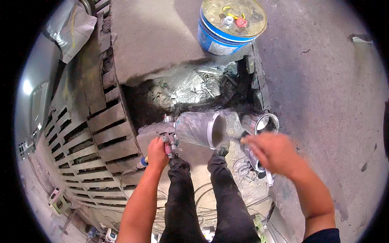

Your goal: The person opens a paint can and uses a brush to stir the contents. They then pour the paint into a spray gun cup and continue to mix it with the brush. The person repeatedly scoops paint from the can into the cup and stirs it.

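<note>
My left hand (pixel 157 154) is closed around the grip of a metal spray gun (pixel 171 141). A large translucent, stained cup (pixel 193 126) joins the gun and lies tilted sideways, its open mouth toward the right. My right hand (pixel 275 153) is closed and blurred by motion, just right of that mouth. From its fingers a small brush-like tool (pixel 244 137) with a dark end points at the cup; its exact kind is unclear. Beside and partly under my right hand stands an open silver can (pixel 272 119) with a shiny rim.
A blue bucket (pixel 221 46) stands beyond a pit holding crumpled silver foil (pixel 198 87). Slatted grating (pixel 103 139) runs along the left. Cables or hoses (pixel 204 190) lie around my legs. Lids and cup-like pieces (pixel 242 166) sit below the can. A shiny grey panel (pixel 36 89) is at far left.
</note>
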Motion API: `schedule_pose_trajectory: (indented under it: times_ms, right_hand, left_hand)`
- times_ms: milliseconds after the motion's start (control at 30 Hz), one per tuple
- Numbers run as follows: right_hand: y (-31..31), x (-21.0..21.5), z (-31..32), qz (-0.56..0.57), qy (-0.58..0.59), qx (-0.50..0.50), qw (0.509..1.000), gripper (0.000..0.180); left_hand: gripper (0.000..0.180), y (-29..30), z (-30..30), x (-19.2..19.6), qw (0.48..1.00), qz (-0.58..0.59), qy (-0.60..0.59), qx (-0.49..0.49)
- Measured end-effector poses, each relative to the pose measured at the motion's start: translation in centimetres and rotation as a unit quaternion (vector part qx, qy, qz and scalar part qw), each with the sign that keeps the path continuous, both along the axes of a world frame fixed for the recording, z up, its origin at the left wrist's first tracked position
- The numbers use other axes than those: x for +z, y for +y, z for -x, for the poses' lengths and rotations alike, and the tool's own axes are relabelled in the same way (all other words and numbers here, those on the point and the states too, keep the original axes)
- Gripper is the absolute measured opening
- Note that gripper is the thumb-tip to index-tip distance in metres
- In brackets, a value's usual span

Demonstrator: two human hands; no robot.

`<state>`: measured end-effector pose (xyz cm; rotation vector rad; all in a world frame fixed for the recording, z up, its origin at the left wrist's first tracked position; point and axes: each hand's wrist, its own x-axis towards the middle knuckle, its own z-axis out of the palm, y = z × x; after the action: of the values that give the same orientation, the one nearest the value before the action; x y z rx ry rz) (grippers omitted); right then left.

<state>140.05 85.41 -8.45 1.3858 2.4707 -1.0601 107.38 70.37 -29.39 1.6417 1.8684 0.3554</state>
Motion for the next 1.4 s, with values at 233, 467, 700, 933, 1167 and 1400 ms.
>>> schedule_pose_trajectory:
  times_ms: [233, 467, 700, 933, 1167, 1400]
  right_hand:
    - [1.2, -0.5, 0.0, -0.072, -0.015, 0.029, 0.997, 0.017]
    - [1.8, -1.7, 2.3, -0.132, 0.076, 0.024, 0.988, 0.015]
    - [0.5, -6.5, 3.9, -0.106, 0.147, 0.035, 0.983, 0.016]
    - [0.1, -8.9, 5.0, -0.034, 0.134, 0.012, 0.990, 0.016]
    - [0.4, -8.4, 6.0, -0.082, 0.060, 0.003, 0.995, 0.016]
    - [1.9, -4.8, 4.6, 0.360, 0.178, -0.385, 0.831, 0.022]
  left_hand:
    - [0.018, 0.2, 0.0, 0.4, 1.000, 0.010, 0.003, -0.016]
    - [0.018, 1.1, 0.4, 1.2, 0.999, 0.037, -0.003, -0.025]
    - [0.020, 1.2, 0.5, 0.9, 0.998, 0.030, -0.039, -0.043]
    - [0.021, 1.2, -0.2, 1.1, 0.998, 0.051, -0.024, -0.014]
    - [0.020, 0.8, 0.6, 0.5, 0.997, 0.025, -0.074, 0.016]
    - [0.023, -0.4, 1.7, -0.1, 0.999, 0.036, -0.021, -0.007]
